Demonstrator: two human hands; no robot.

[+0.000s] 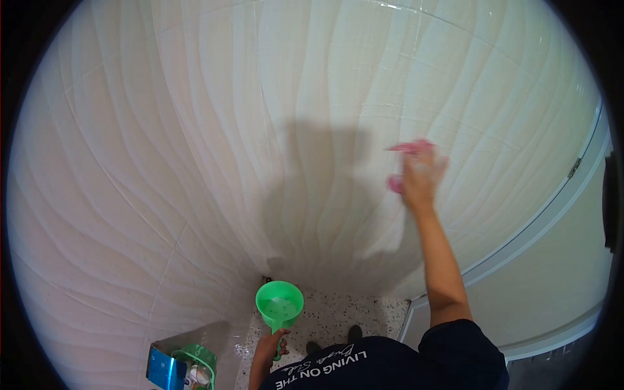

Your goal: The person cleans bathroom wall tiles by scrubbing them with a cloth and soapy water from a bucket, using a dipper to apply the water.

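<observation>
My right hand [422, 175] is pressed towards the wavy-patterned tiled wall [331, 78], with a pink cloth [416, 147] under and around its fingers; the hand is blurred by motion. Low in the view, my left hand [268, 344] grips the handle of a green dipper [279, 296]. The dipper is held upright, and some whitish, bubbly liquid shows inside it.
At the lower left, a blue box-like object [165, 368] stands beside a green basket [198, 354] holding small items. A door [546, 253] with a pale frame and hinge is on the right. Below is a speckled floor [331, 318].
</observation>
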